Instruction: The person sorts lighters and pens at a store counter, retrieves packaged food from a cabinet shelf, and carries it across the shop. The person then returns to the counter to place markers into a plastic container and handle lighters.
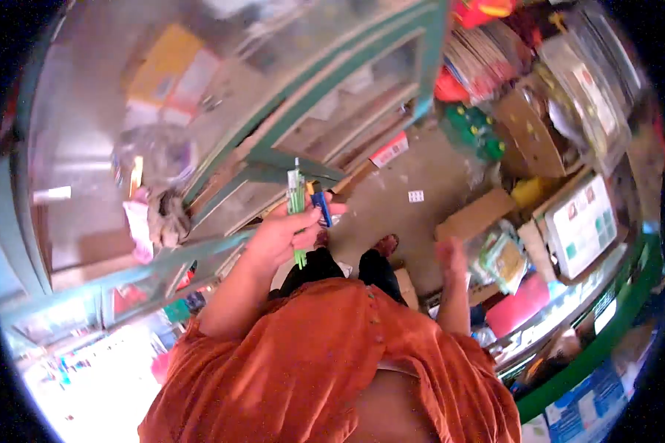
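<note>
My left hand (292, 227) is closed round a bundle of thin green pens (296, 196), their ends sticking out above and below the fist. A small blue item with a yellow part (320, 207) is also between its fingers; its kind is unclear. My right hand (451, 255) hangs at my right side beside a cardboard box, smeared by motion, so its fingers cannot be read.
A glass display counter with a green frame (332, 88) stands to my left. On the right are an open cardboard box (477, 215), a white printed box (582, 225) and a green bundle (474, 131). A white card (416, 196) lies on the floor ahead of my feet.
</note>
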`<state>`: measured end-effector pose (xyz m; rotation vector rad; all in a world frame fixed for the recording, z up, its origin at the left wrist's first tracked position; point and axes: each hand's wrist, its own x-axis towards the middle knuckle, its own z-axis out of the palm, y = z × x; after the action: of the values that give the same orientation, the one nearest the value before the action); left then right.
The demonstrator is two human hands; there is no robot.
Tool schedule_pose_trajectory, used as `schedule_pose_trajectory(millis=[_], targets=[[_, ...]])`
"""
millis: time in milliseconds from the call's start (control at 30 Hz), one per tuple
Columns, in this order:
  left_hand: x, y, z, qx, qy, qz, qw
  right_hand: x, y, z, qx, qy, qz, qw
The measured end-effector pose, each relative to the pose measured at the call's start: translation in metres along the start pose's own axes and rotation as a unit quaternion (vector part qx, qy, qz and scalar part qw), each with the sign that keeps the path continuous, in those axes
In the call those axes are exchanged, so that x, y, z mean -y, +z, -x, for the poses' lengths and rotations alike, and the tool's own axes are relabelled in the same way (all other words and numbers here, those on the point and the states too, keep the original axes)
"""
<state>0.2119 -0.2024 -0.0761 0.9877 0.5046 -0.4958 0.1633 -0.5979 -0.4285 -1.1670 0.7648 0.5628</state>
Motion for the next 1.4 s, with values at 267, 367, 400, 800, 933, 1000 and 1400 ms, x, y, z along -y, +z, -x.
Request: schedule_pose_trajectory(millis=[267,367,400,800,933,1000,1400], targets=[[-0.02,-0.05,0.066,-0.001,0.079,-0.013,0.997,0.162,0.307,0.185,0.4,-0.137,0.124,0.898],[-0.011,-0.073,0.084,-0.035,0.091,-0.012,0.995,0.163,0.381,0.232,0.447,-0.324,0.215,0.805],[-0.014,-0.077,0.092,-0.04,0.106,-0.003,0.994,0.163,0.398,0.241,0.468,-0.344,0.223,0.782],[-0.018,-0.155,0.169,0.069,0.138,0.215,0.964,0.14,0.492,0.259,0.459,-0.178,0.057,0.868],[-0.015,-0.157,0.174,0.141,0.1,0.248,0.953,0.13,0.517,0.293,0.446,-0.295,0.163,0.829],[-0.011,-0.155,0.173,0.156,0.097,0.251,0.95,0.13,0.521,0.292,0.499,-0.355,0.204,0.764],[0.041,-0.103,0.19,0.043,0.061,0.266,0.961,0.148,0.459,0.271,0.605,-0.178,0.296,0.718]])
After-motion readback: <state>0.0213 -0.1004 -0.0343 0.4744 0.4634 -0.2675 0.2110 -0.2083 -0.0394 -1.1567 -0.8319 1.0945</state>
